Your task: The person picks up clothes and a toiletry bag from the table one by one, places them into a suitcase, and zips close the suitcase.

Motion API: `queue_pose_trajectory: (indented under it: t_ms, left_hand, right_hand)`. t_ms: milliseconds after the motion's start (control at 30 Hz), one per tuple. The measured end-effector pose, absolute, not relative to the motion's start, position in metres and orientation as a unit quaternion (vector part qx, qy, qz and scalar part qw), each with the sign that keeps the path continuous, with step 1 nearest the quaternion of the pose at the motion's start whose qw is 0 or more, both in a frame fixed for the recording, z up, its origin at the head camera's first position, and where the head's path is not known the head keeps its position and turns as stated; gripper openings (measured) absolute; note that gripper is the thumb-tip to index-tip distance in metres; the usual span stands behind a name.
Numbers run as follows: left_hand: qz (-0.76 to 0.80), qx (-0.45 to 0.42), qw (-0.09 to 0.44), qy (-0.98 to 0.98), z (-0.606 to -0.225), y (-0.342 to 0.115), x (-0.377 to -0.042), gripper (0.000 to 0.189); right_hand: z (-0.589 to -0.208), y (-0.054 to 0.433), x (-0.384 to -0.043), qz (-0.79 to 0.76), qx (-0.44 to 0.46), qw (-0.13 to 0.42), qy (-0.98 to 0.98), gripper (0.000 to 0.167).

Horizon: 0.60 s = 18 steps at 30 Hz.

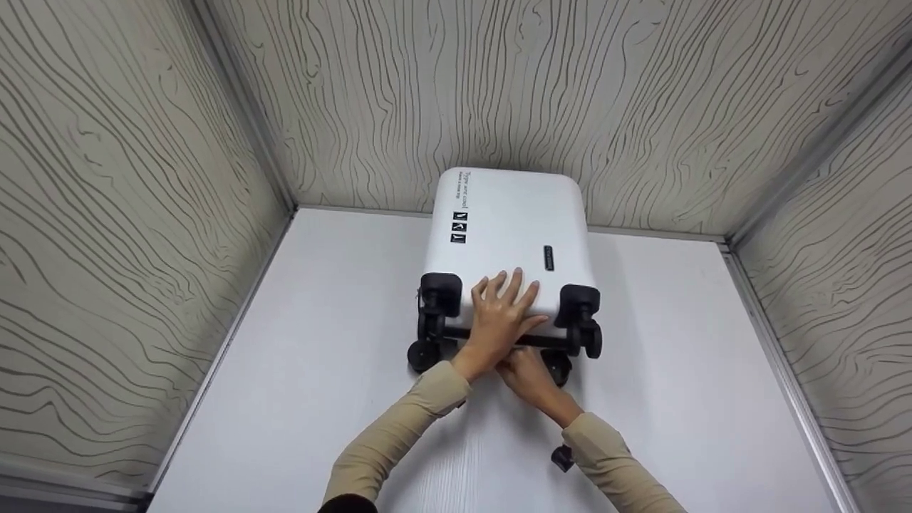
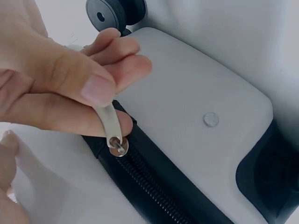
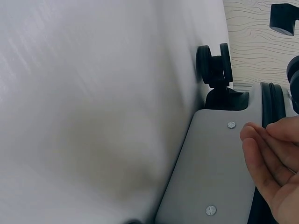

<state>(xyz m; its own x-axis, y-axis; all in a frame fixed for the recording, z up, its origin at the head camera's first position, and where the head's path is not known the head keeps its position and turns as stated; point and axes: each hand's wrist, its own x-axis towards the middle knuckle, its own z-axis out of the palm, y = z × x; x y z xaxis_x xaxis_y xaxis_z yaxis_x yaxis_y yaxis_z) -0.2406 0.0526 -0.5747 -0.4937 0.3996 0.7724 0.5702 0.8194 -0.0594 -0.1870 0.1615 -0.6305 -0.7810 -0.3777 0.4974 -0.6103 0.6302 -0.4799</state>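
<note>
A white hard-shell suitcase (image 1: 509,221) lies flat, its wheeled end facing me. My left hand (image 1: 499,310) rests on its upper shell with fingers spread; in the left wrist view only a bit of this hand (image 2: 9,186) shows at the left edge. Below it, at the wheeled end, is my right hand (image 1: 526,370). The left wrist view shows the right hand's thumb and forefinger pinching a metal zipper pull (image 2: 111,122) over the black zipper (image 2: 154,189). In the right wrist view the right hand (image 3: 275,163) is at the zipper band (image 3: 273,100), and the pull is hidden.
Black wheels (image 1: 588,336) stick out at the suitcase's corners. It lies on a white surface (image 1: 342,306), close to the wood-grain back panel (image 1: 499,85), with side panels (image 1: 107,214) left and right. A small black object (image 1: 563,457) shows beside the right sleeve.
</note>
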Motion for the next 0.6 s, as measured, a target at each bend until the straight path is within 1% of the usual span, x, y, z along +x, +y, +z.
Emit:
queue_pose_trajectory:
  t_ms: [267, 333, 467, 533, 600]
  left_hand:
    - [-0.103, -0.277, 0.398, -0.868, -0.5751, 0.0528, -0.2397, 0.055]
    - [-0.113, -0.279, 0.393, -0.869, -0.5753, 0.052, -0.2391, 0.054]
    - [-0.141, -0.288, 0.382, -0.867, -0.5747, 0.0501, -0.2383, 0.05]
    - [-0.162, -0.297, 0.383, -0.86, -0.5748, 0.0483, -0.238, 0.045]
    - [-0.188, -0.312, 0.392, -0.845, -0.5746, 0.0465, -0.2378, 0.037]
  right_hand:
    - [-0.6323, 0.1629, -0.1844, 0.33, 0.262, 0.183, -0.888, 0.021]
    - [-0.633, 0.1631, -0.1841, 0.327, 0.259, 0.189, -0.889, 0.024]
    - [-0.635, 0.163, -0.1851, 0.324, 0.258, 0.214, -0.884, 0.033]
    - [-0.6365, 0.1622, -0.1853, 0.322, 0.259, 0.236, -0.879, 0.037]
    - [-0.6378, 0.1613, -0.1847, 0.322, 0.258, 0.26, -0.873, 0.036]
